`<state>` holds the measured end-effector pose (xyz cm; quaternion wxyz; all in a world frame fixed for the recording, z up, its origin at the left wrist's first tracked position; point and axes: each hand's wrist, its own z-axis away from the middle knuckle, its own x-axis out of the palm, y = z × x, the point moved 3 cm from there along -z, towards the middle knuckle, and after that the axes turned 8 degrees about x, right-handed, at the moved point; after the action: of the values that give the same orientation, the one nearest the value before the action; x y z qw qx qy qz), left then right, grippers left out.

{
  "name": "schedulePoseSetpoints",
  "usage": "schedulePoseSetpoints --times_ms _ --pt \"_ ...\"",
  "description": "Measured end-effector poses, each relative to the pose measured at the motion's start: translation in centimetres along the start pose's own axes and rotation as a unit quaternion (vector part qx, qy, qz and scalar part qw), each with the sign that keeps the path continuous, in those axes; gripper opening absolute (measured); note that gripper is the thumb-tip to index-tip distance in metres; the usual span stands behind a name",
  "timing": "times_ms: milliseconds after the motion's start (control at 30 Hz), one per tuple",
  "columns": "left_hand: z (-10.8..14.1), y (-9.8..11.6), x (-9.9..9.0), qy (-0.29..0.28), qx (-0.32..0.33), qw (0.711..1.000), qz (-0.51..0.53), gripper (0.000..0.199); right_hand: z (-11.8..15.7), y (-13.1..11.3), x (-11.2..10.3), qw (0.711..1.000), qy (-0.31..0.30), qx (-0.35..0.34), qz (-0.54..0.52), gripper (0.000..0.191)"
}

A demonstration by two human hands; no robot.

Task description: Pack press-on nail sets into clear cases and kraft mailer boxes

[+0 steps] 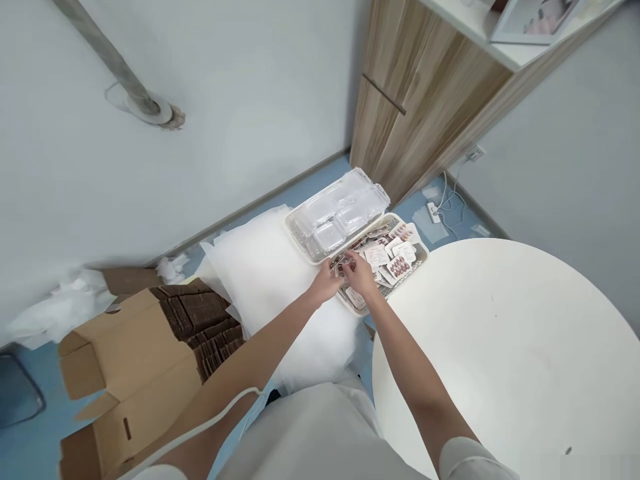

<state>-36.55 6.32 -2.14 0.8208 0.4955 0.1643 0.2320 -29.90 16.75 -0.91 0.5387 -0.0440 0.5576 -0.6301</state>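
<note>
My left hand and my right hand meet over the near-left end of a pale basket. The fingers of both hands are closed around something small, partly clear and partly dark, which they mostly cover. Many small white cards fill the basket, loosely heaped. Some, such as the card of press-on nails, carry rows of reddish-brown oval shapes. Directly behind stands a second pale basket holding clear plastic boxes.
A white round table is at my right. Bulky white packing sheets lie beneath my left arm. Flattened brown cardboard boxes are at the left. A wood-grain cabinet stands behind, with a power strip and cables on the floor.
</note>
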Motion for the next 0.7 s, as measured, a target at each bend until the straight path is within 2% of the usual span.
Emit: schedulePoseSetpoints --times_ms 200,367,533,700 --pt "-0.3 -0.4 1.0 0.053 -0.041 0.996 0.057 0.078 -1.2 -0.1 0.4 0.999 -0.033 -0.007 0.030 0.041" --pt "0.8 0.4 1.4 0.116 -0.059 0.990 0.056 0.068 -0.5 0.0 0.1 0.999 -0.033 0.026 0.010 0.029" --pt "2.8 1.6 1.9 0.150 0.012 0.985 0.084 0.054 1.7 0.3 -0.7 0.994 0.025 0.030 -0.107 0.027" --pt "5.1 2.3 2.3 0.150 0.105 0.978 0.103 0.041 5.0 1.1 -1.2 0.961 0.097 0.060 -0.252 0.029"
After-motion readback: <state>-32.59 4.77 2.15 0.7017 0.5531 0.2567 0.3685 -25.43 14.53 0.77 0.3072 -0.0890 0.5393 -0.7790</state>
